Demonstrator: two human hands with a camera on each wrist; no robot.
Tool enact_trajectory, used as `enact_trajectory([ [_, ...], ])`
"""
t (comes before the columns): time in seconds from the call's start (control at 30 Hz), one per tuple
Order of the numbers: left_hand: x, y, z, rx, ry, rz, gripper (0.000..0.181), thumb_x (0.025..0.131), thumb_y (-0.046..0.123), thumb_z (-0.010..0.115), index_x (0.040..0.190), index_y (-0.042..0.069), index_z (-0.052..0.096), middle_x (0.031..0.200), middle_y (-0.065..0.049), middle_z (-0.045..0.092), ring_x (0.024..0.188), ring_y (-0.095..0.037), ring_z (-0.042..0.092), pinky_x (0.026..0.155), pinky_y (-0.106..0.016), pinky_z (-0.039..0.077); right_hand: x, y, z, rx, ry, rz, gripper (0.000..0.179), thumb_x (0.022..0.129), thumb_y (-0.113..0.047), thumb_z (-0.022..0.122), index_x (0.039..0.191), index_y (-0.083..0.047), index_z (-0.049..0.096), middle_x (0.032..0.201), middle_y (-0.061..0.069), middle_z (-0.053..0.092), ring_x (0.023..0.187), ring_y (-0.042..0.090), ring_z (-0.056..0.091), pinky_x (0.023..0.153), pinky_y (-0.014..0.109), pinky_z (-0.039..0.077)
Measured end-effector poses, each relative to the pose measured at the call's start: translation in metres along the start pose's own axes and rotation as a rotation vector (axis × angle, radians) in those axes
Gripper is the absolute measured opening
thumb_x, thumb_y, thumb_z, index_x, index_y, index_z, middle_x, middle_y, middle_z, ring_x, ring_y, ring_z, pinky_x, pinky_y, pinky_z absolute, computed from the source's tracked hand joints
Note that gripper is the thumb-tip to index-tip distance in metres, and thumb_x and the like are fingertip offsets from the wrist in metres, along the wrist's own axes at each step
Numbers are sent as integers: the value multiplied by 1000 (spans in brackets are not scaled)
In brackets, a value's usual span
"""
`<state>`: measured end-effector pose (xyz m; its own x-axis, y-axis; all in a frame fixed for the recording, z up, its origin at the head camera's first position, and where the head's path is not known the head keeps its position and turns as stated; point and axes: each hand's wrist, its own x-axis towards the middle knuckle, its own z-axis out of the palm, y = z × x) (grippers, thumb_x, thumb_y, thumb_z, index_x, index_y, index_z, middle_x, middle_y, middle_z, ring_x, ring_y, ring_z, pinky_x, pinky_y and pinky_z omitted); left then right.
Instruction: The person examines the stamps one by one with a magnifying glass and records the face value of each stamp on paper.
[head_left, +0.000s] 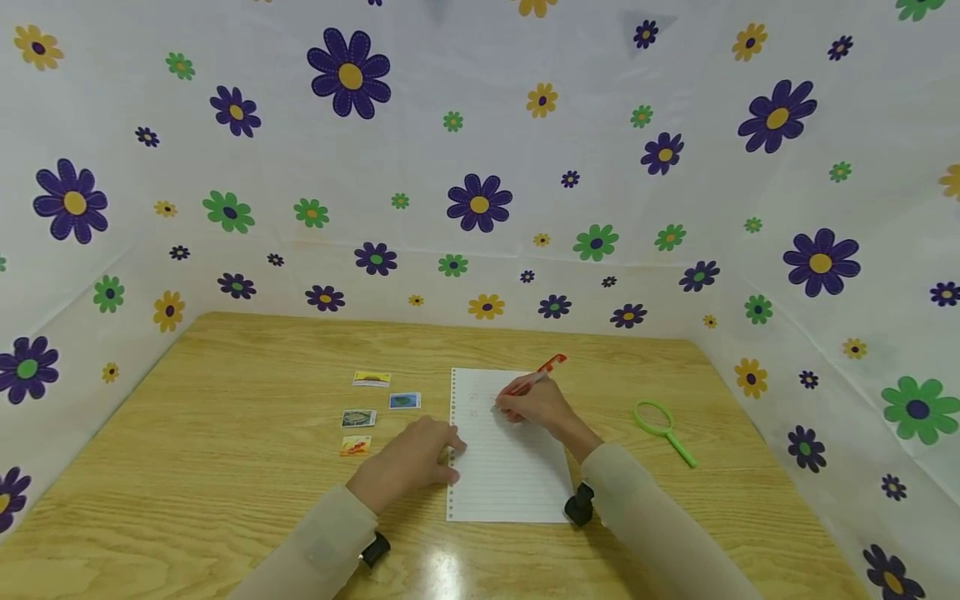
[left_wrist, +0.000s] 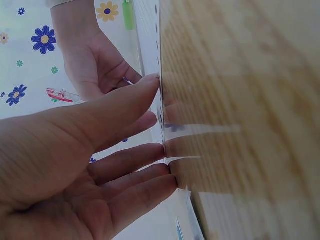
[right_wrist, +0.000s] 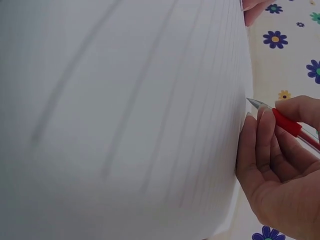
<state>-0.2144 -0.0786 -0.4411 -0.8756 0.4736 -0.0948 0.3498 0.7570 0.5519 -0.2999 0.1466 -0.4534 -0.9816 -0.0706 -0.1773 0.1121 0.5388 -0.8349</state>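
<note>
A lined sheet of paper (head_left: 510,475) with punched holes down its left edge lies on the wooden table. Faint marks show near its upper left. My right hand (head_left: 536,404) pinches a red pen (head_left: 553,363), its tip at the paper beside those marks. In the right wrist view the metal tip of the pen (right_wrist: 287,121) meets the sheet, and the fingers (right_wrist: 265,130) curl around its red grip. The left hand (head_left: 420,454) rests at the sheet's left edge, fingertips touching paper and table. Its fingers (left_wrist: 135,192) look fairly straight in the left wrist view.
Several small picture cards lie left of the paper, among them a yellow card (head_left: 372,379) and a blue card (head_left: 405,401). To the right is a green magnifying glass (head_left: 682,448). A flowered white cloth (head_left: 420,150) walls the table (head_left: 225,400) at back and sides.
</note>
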Motion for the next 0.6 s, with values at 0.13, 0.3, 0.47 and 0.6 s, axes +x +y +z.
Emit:
enact_trajectory([
  [0.13,0,1,-1,-4,-1,0,39,85,13,84,120,2,75,142,-21,63,135,-40,54,114,-53,46,-2,-2,0,-26,-3,2,14,89,-17,79,95,-5,78,76,4,74,62,9,65,61,20,55],
  [0.3,0,2,-1,-4,-2,0,39,85,13,84,120,2,75,142,-21,63,135,-40,55,113,-52,46,-2,-1,-1,-53,-19,-11,13,88,-17,79,93,-6,78,75,3,74,62,8,64,60,19,52],
  [0.47,0,3,-1,0,-6,-9,39,85,14,84,120,2,75,142,-20,63,136,-40,55,114,-52,46,-1,1,0,-66,-10,-19,12,89,-18,79,92,-6,77,74,2,74,63,8,64,59,18,51],
  [0.6,-1,3,-1,0,-11,-14,38,86,14,83,121,3,75,143,-19,63,135,-39,55,114,-52,46,0,1,0,-84,-15,-36,12,88,-18,78,90,-6,77,72,2,73,61,8,63,58,19,50],
])
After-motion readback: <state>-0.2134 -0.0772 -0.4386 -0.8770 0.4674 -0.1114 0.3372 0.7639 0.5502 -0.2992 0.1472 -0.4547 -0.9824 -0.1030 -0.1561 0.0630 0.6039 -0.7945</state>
